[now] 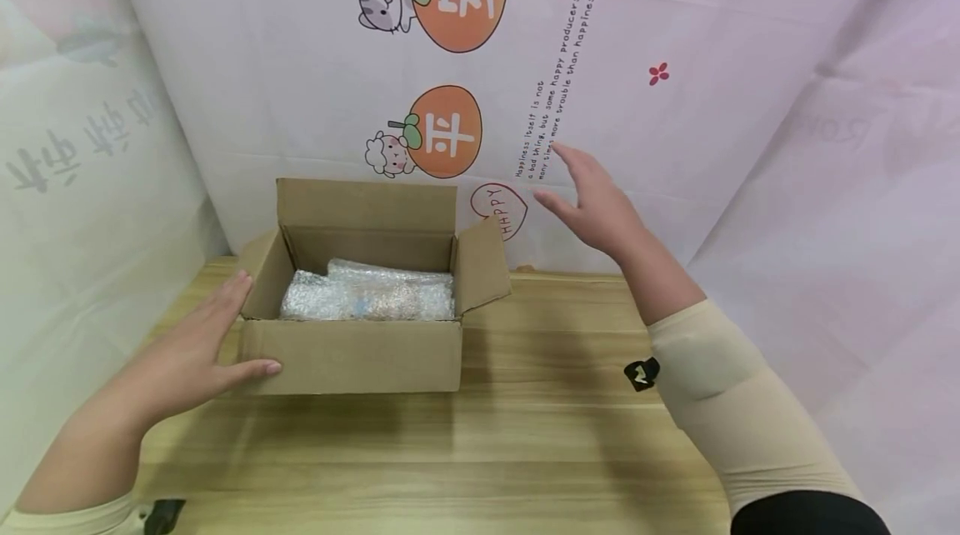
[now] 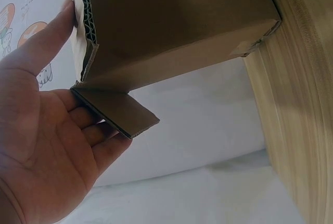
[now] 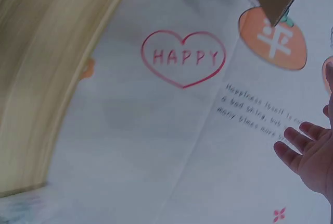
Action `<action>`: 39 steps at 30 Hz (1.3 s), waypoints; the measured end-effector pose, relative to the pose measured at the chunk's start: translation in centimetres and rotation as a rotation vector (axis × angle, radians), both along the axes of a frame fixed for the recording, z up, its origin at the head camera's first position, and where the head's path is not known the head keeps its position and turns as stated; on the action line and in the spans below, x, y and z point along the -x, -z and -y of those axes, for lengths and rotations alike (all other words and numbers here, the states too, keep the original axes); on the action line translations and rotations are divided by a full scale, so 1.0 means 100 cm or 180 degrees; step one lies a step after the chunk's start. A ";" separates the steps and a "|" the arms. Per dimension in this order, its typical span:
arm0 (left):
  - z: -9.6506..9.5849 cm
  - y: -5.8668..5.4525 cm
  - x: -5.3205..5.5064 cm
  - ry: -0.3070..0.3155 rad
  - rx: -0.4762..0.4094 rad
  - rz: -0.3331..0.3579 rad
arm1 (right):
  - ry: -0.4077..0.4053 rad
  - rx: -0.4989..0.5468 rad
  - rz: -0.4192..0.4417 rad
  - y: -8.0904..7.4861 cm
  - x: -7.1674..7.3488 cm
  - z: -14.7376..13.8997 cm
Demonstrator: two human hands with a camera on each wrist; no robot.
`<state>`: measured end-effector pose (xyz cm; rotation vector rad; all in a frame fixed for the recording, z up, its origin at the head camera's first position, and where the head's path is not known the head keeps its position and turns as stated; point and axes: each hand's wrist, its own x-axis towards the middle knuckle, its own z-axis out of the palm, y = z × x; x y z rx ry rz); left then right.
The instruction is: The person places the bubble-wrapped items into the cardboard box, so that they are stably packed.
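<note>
An open cardboard box (image 1: 351, 357) sits on the wooden table with its flaps spread. Inside lie clear bubble-wrapped items (image 1: 367, 293); what the wrap covers is mostly hidden. At the box's left front corner my left hand (image 1: 183, 360) has its thumb against the front flap and its fingers along the left side flap (image 2: 122, 110). In the left wrist view the fingertips pass behind that flap. My right hand (image 1: 600, 206) is raised in the air to the right of the box, fingers extended and holding nothing. The box's right flap (image 1: 483, 264) folds outward nearest to it.
Behind the box hangs a white printed sheet (image 1: 300, 77) with orange fruit drawings and lettering. Similar pale sheets enclose the left and right sides. The wooden table (image 1: 555, 452) extends in front and to the right of the box.
</note>
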<state>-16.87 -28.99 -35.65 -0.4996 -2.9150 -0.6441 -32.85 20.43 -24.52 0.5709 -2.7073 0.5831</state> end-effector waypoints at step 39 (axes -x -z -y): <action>0.001 0.000 0.000 0.0028 -0.0017 0.0043 | 0.1646 -0.0721 0.1171 0.172 -0.003 -0.174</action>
